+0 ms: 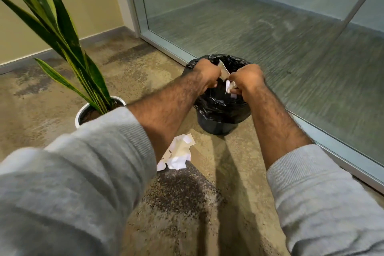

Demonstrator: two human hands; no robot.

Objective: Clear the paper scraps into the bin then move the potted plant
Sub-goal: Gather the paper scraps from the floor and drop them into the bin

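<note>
Over the black-lined bin (220, 108) my left hand (204, 72) and right hand (246, 79) each clutch white paper scraps (225, 77), while more loose paper (178, 155) lies on the floor (52, 97) nearer me and the potted plant (91, 110) stands left of the bin.

Plant leaves (52, 18) run off the top; sleeve (68, 189) hides the pot's front.

Item count, floor area by the glass partition

One bin (218, 118) with one black liner (209, 102); one potted plant (83, 114); one pile of paper scraps (178, 154) on the floor, individual pieces not countable; two hands, left hand (205, 72) and right hand (248, 78), holding further scraps (225, 72).
</note>
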